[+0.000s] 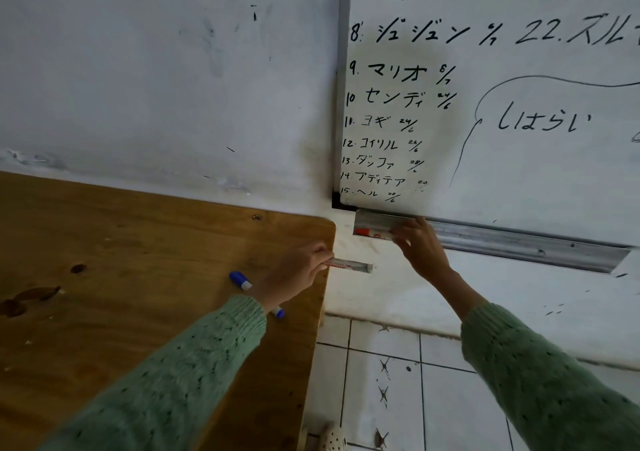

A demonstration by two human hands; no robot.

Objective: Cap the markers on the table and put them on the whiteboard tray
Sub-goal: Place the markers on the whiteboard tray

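A white whiteboard (pixel 519 104) covered in black handwriting filled the upper right of the frame, its long grey metal tray (pixel 519 241) running along the lower edge, while a brown wooden surface (pixel 138 242) occupied the lower left. The right hand (pixel 419 246), in a green knitted sleeve, rested at the tray's left end, its fingers closed on a white marker with a red cap (pixel 372 233) lying lengthwise in the channel. The left hand (pixel 298 270) pinched a second white marker with a pale grey end (pixel 349 265) at the surface's right edge, the barrel level and pointing right toward the tray, just below and left of it; whether that end was a cap could not be told. A white marker with a blue cap (pixel 240 280) lay on the surface behind the left wrist, partly hidden, angled from upper left to lower right. Judged from this, the left hand was nearer the blue marker, and the held marker's axis already ran nearly parallel to the tray.
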